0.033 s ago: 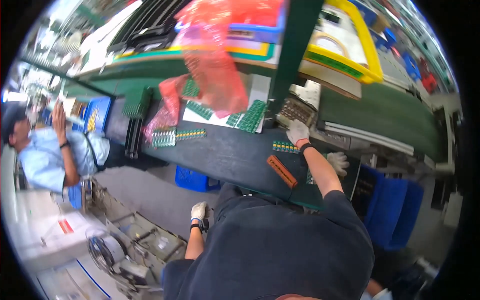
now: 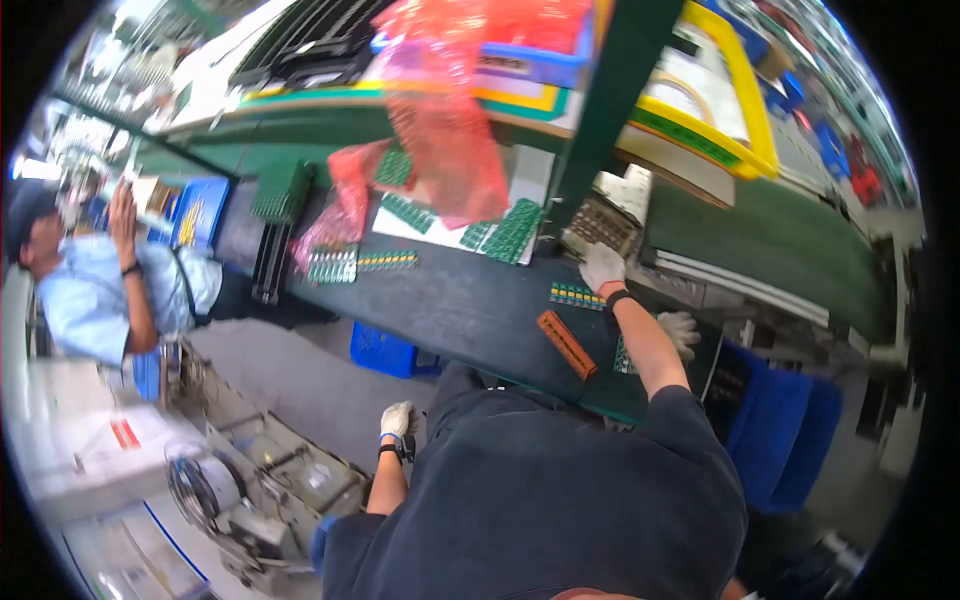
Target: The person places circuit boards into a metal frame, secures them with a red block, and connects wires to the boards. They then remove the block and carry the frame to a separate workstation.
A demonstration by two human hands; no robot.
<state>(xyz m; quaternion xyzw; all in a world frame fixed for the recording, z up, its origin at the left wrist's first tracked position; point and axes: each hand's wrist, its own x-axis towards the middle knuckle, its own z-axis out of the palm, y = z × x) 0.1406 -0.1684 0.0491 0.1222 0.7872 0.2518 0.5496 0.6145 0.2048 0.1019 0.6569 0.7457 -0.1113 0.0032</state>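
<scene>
- Green stack (image 2: 283, 192): ribbed block near the bench's (image 2: 455, 325) left end.
- Left hand (image 2: 398, 420): knit-gloved, well out from the front edge; whether it grips anything cannot be told.
- Pink bag (image 2: 450, 150): crinkled translucent film, draped over the back edge.
- Orange bar (image 2: 567, 345): slotted, slanting near the front edge.
- Right hand (image 2: 602, 268): gloved, fingers bent at the near edge of a metal fixture (image 2: 603, 222) toward the back right; grip unclear.
- Yellow tray (image 2: 757, 105): smooth plastic, containing a ring-shaped roll (image 2: 697, 93).
</scene>
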